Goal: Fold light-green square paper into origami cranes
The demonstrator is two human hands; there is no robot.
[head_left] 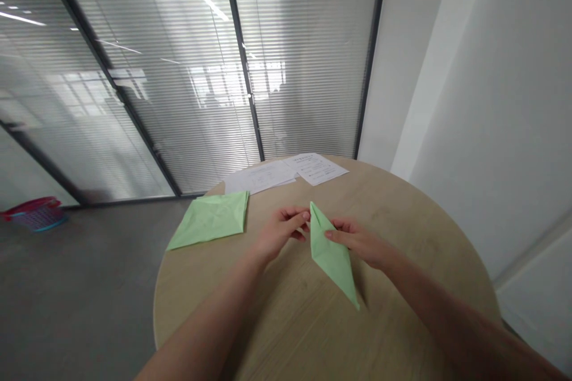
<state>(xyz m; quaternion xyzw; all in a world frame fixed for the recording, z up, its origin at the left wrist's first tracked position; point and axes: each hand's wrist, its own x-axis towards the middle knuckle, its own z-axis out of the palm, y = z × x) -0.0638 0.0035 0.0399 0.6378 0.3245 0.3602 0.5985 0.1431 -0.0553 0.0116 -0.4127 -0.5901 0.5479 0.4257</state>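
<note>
A piece of folded green paper [331,256], shaped like a long kite with pointed ends, is held tilted just above the table. My right hand [357,241] grips its right edge, thumb on the front face and fingers behind. At the upper left edge, my left hand [286,227] has its thumb and index finger pinched together against the paper, near the top point. Its other fingers are curled below. Whether a flap lies between those fingertips is hard to see.
A round wooden table [286,321] carries a folded green stack [214,217] at left and printed white sheets [263,177] at the far edge. Behind stands a glass partition with blinds [308,71]; a white wall [504,101] is at right. A red and blue basket [38,214] sits on the floor.
</note>
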